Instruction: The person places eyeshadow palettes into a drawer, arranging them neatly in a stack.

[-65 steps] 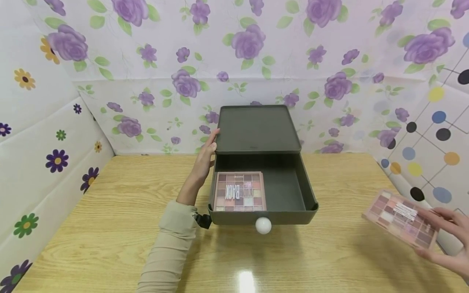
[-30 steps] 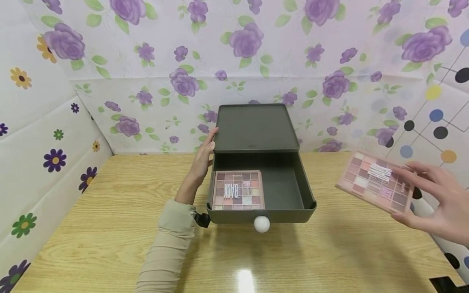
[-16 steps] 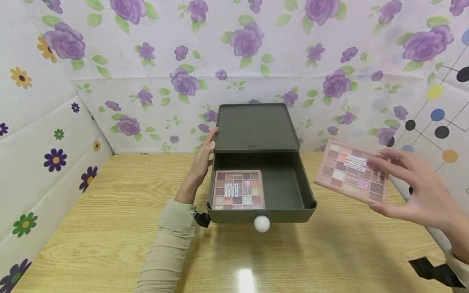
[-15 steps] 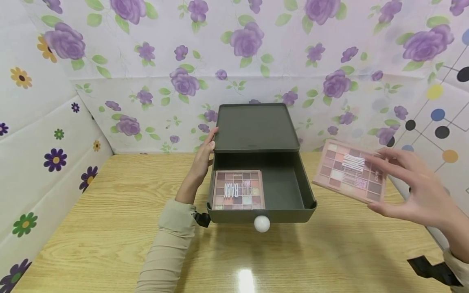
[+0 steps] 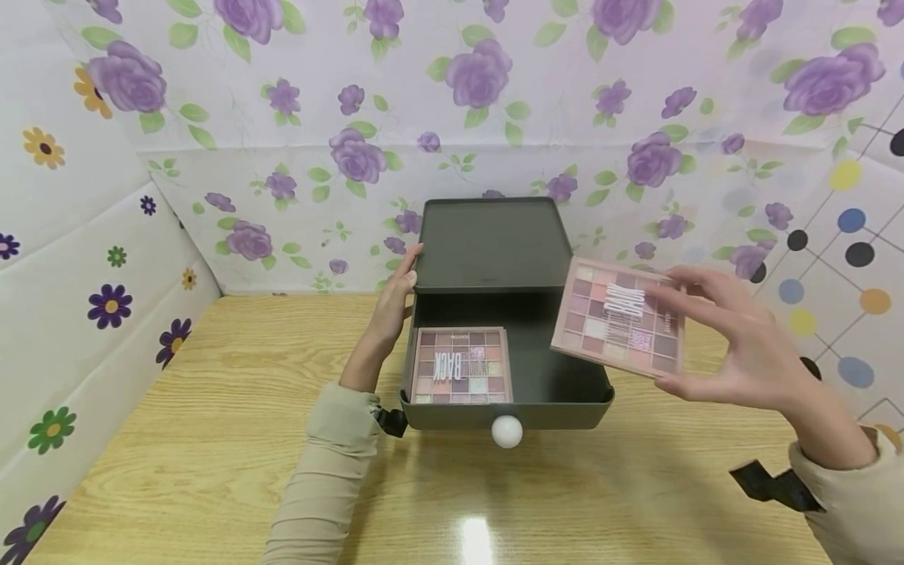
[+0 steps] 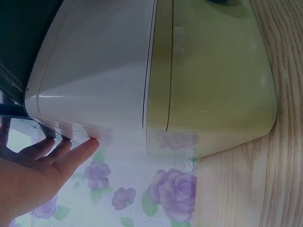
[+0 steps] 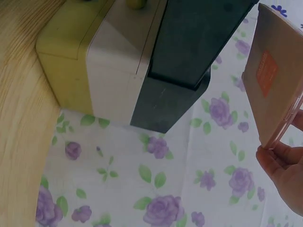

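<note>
My right hand (image 5: pixel 741 345) pinches a pink eyeshadow palette (image 5: pixel 596 314) by its right side, thumb below and fingers on top. The palette is tilted above the right part of a pulled-out dark green drawer (image 5: pixel 540 377). In the right wrist view, the held palette's underside (image 7: pixel 267 104) bears an orange label. A second eyeshadow palette (image 5: pixel 452 373) lies flat in the drawer's left half. Against the left side of the drawer unit (image 5: pixel 494 243) rests my left hand (image 5: pixel 384 318). The left wrist view shows its fingertips (image 6: pixel 92 144) touching the casing, fairly straight.
Below the green drawer, the unit has a white tier (image 6: pixel 94 71) and a yellow-green tier (image 6: pixel 218 71). A white round knob (image 5: pixel 507 431) sticks out in front. Wooden table (image 5: pixel 212 431) surrounds the unit, with flowered cloth (image 5: pixel 297 102) behind it.
My right hand has carried the palette from the far right leftwards and up, to over the drawer's right part. The left hand and the drawer unit stay in place.
</note>
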`<state>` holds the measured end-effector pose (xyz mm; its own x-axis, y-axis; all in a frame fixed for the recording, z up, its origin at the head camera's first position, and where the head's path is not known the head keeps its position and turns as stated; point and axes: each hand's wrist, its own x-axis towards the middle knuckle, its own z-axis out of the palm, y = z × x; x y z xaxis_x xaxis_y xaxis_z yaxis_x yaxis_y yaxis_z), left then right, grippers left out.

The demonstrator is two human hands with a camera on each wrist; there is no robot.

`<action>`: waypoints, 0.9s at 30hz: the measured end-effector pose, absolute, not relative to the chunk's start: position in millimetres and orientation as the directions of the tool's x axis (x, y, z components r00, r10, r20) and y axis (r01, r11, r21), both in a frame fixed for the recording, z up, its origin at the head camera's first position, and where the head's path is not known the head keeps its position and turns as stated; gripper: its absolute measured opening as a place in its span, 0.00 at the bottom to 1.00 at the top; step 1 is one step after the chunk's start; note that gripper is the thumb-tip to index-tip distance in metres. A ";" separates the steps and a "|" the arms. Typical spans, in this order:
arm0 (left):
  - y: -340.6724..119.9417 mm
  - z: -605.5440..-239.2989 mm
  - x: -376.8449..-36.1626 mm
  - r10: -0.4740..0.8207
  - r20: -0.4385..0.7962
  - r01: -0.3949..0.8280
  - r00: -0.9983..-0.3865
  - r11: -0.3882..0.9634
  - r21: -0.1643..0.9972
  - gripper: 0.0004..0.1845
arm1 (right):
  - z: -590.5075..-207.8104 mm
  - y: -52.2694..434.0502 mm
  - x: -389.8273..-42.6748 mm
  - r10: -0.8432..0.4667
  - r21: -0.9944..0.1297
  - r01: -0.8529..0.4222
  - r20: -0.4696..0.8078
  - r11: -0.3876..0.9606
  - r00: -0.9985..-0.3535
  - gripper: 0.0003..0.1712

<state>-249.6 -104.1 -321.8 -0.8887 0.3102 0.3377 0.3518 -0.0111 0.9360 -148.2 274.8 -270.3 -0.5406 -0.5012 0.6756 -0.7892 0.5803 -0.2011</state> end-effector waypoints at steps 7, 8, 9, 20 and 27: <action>-104.8 -321.3 -248.6 0.305 0.324 0.344 -0.895 0.013 0.939 0.33 | -263.1 252.2 -155.7 -0.528 -0.234 -0.802 0.646 0.550 -0.551 0.51; -104.7 -321.1 -248.6 0.305 0.323 0.343 -0.896 0.013 0.939 0.33 | -262.1 249.2 -156.7 -0.534 -0.232 -0.804 0.643 0.547 -0.549 0.51; -104.7 -321.0 -248.7 0.305 0.323 0.343 -0.896 0.013 0.939 0.33 | -261.3 246.3 -157.6 -0.540 -0.225 -0.804 0.639 0.550 -0.548 0.51; -104.1 -321.6 -249.3 0.309 0.333 0.349 -0.891 -0.004 0.937 0.33 | -258.4 211.6 -168.5 -0.614 -0.214 -0.861 0.623 0.462 -0.485 0.46; -104.3 -320.9 -248.5 0.305 0.326 0.347 -0.895 0.014 0.938 0.33 | -263.7 189.7 -174.4 -0.669 -0.202 -0.883 0.588 0.423 -0.455 0.44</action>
